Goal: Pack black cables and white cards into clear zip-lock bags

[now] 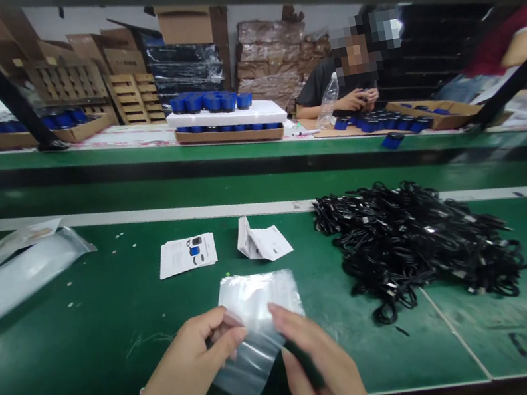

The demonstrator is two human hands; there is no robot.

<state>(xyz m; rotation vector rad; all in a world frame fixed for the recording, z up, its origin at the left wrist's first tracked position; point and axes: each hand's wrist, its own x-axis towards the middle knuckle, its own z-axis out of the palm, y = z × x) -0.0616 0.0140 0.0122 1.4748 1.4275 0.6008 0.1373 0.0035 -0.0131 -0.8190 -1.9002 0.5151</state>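
Bag (pixel 251 365) lay clamped between thumb and fingers of my left hand (pixel 213 342); I held my right hand (pixel 322 364) at its right side, thumb and fingers apart.

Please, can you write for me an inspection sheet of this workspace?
Surface: green table, dark marks at right.
Job's things: clear plastic bags; printed leaflets and folded leaflets beyond them.
Clutter: plastic packaging at left; white specks nearby.
Hands: left hand pinches the bags; right hand at their edge, blurred, thumb and fingers apart.
Cables: black cables, tangled heap at right.
Surroundings: person opposite; blue parts; wooden pallets behind.
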